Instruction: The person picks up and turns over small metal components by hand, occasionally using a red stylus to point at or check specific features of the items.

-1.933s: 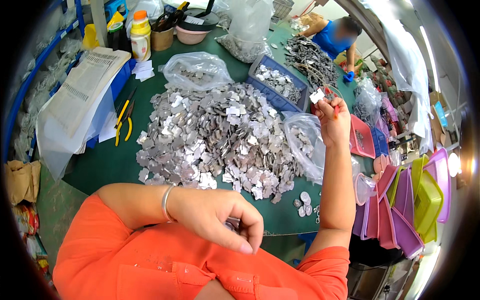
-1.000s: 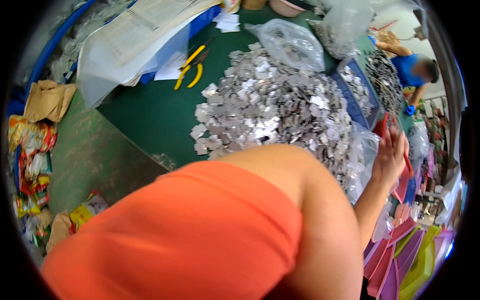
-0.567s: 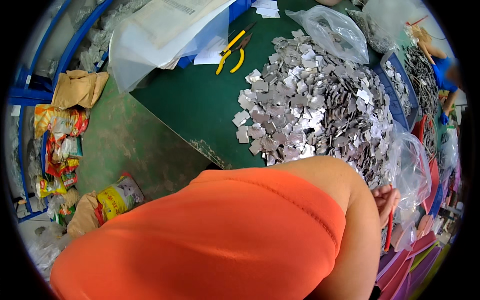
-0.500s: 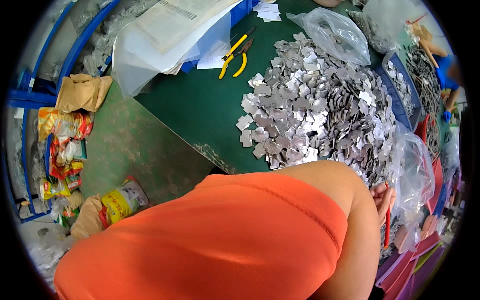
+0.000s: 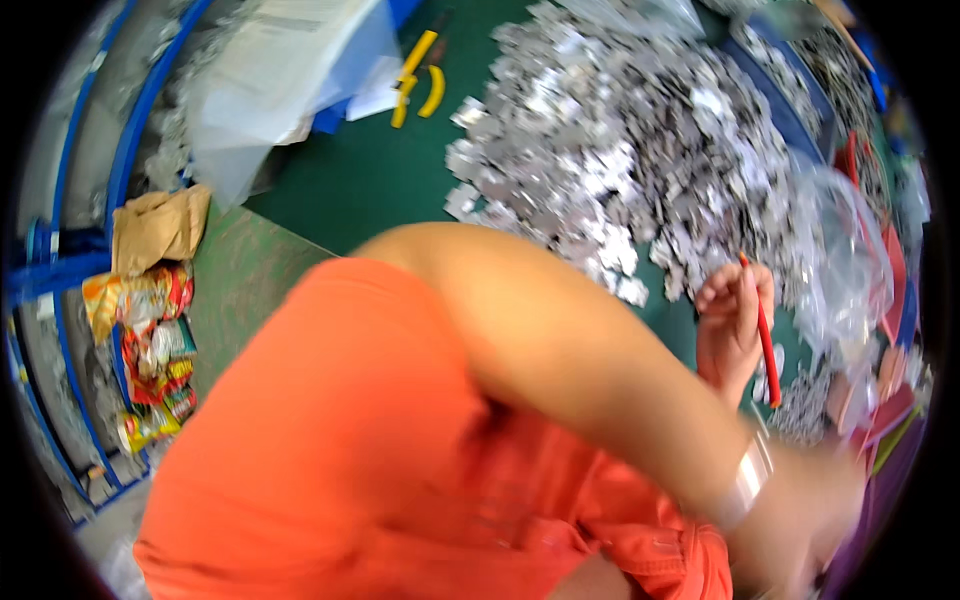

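My right hand (image 5: 730, 315) is closed with a thin red stick (image 5: 766, 345), like a pen, held against its thumb side. It is at the near right edge of a large heap of small flat silvery metal pieces (image 5: 600, 140). My left arm reaches across in front of me from an orange sleeve, a shiny bracelet (image 5: 750, 475) at its wrist. At the lower right, my left hand (image 5: 800, 520) is smeared by motion near a purple bin (image 5: 865, 510); its fingers cannot be made out.
Yellow-handled pliers (image 5: 418, 85) lie on the green table (image 5: 330, 190) beside papers (image 5: 280, 70). Clear plastic bags (image 5: 840, 250) and a blue tray (image 5: 780, 75) border the heap. Blue shelving (image 5: 125, 150) and colourful packets (image 5: 150, 340) are at left.
My left arm has swung into view across the front, its hand now at the lower right. My right hand, with the red stick, shows higher and further left. The whole view has shifted.
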The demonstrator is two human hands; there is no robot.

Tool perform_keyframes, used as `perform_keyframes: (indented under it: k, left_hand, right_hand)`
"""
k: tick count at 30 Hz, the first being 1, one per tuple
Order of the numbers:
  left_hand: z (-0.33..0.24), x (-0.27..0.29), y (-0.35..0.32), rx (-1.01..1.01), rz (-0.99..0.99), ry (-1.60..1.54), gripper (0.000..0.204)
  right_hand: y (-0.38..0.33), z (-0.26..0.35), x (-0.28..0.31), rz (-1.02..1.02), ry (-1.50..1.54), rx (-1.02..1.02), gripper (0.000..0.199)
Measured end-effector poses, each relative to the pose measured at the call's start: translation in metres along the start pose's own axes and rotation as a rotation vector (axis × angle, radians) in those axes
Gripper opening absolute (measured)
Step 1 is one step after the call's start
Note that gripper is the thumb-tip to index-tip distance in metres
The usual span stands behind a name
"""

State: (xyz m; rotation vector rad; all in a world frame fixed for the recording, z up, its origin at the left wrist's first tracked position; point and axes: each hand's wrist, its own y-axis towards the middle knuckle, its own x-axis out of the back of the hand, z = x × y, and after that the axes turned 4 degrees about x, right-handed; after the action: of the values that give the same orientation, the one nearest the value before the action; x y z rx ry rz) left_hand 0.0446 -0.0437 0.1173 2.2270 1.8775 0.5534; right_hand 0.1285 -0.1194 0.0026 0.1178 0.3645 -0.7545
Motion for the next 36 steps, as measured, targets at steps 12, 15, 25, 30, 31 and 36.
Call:
perform_keyframes:
  k: [12,15,25,30,31,36]
  left_hand:
    - [0.072,0.043,-0.156,0.689,-0.953,-0.821,0.011]
    - [0.072,0.033,-0.157,0.651,-0.982,-0.789,0.011]
    - [0.074,0.033,-0.15,0.755,-0.936,-0.619,0.012]
    - [0.075,0.032,-0.138,0.854,-0.668,-0.753,0.019]
    - [0.072,0.031,-0.134,0.848,-0.664,-0.763,0.018]
    - [0.072,0.034,-0.13,0.762,-0.703,-0.826,0.013]
  right_hand:
    - [-0.014,-0.045,-0.026,0.206,-0.99,0.372,0.024]
    - [-0.001,-0.058,-0.04,0.306,-1.121,0.515,0.031]
    - [-0.009,-0.06,-0.023,0.18,-0.818,0.454,0.023]
    - [-0.018,-0.046,-0.03,0.216,-0.559,0.605,0.025]
    - [-0.018,-0.042,-0.032,0.231,-0.583,0.631,0.025]
    - [-0.024,-0.038,-0.034,0.164,-0.472,0.508,0.022]
